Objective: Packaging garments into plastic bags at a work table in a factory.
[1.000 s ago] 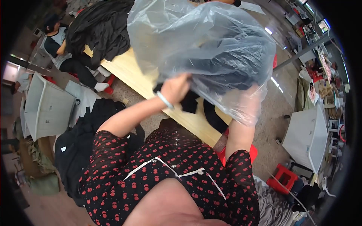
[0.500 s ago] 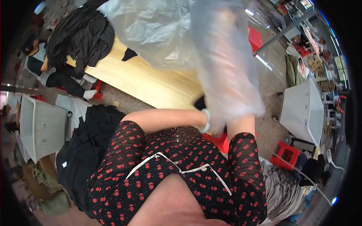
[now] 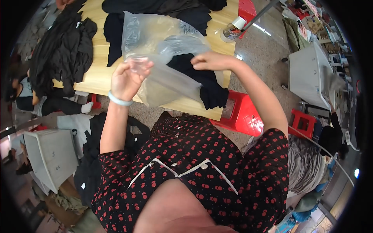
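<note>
A large translucent plastic bag [image 3: 149, 89] lies across the near part of the wooden table, its upper part crumpled. My left hand [image 3: 130, 77], with a pale bracelet at the wrist, is raised at the bag's left side; its fingers are curled on a thin fold of the plastic. Over on the right, my right hand [image 3: 211, 61] hovers by a black garment [image 3: 213, 91], fingers bent and close together. Whether anything sits between those fingertips is hidden. The garment lies partly under the bag's plastic and drapes toward the table's near right edge.
Dark clothes pile up on the table's left [image 3: 62, 50] and far side [image 3: 182, 11]. A clear jar [image 3: 232, 31] stands at the right table edge [image 3: 229, 50]. A red stool [image 3: 244, 112] is close on the right. White bins [image 3: 52, 155] flank me.
The bag was pulled over my raised right forearm; now it lies on the table and that arm is out of it. My hands have moved apart, the left one up and leftward.
</note>
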{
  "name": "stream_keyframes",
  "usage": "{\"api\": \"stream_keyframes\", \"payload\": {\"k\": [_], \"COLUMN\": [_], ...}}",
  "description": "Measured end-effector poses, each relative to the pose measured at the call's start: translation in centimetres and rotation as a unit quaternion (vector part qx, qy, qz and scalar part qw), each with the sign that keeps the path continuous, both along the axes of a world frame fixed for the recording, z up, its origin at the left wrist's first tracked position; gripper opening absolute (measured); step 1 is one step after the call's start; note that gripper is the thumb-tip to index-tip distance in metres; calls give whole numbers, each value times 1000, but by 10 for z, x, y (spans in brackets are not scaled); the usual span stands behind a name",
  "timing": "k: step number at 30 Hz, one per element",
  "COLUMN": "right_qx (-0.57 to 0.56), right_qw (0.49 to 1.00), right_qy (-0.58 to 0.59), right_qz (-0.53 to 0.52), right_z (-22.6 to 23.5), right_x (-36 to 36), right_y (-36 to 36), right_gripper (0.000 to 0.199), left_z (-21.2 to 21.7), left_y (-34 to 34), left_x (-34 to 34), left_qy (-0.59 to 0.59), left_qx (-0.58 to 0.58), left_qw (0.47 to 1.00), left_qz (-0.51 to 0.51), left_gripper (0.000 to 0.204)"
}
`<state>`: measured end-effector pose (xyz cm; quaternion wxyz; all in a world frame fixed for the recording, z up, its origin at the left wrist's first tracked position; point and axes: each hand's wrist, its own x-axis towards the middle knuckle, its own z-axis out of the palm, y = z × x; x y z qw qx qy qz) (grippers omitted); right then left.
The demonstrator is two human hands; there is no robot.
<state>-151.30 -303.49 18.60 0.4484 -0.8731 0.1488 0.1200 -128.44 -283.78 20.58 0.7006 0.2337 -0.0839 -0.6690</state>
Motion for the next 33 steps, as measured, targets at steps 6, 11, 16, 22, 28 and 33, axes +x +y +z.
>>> {"api": "stream_keyframes", "payload": {"k": [6, 11, 16, 22, 28, 33], "right_qx": [-52, -134, -141, -142, 77, 33], "right_qw": [937, 851, 748, 797, 901, 982], "right_qy": [43, 97, 5, -181, -168, -117], "right_qz": [-342, -498, -648, -558, -393, -143], "right_z": [-83, -216, -204, -34, -6, -12], "right_x": [-127, -154, -168, -110, 9, 29], "right_y": [62, 108, 105, 111, 109, 101], "right_gripper": [82, 86, 28, 34, 36, 31], "left_z": [14, 28, 35, 38, 40, 81], "left_y": [8, -10, -7, -4, -2, -7], "left_x": [-8, -20, -24, -42, -90, -49], "left_qy": [19, -15, -324, -584, -272, -122], "left_qx": [15, -13, -11, -72, -187, -190], "left_qw": [999, 997, 946, 805, 845, 912], "left_qz": [-21, -75, -10, -74, -422, -341], "left_gripper": [20, 18, 17, 18, 18, 27]}}
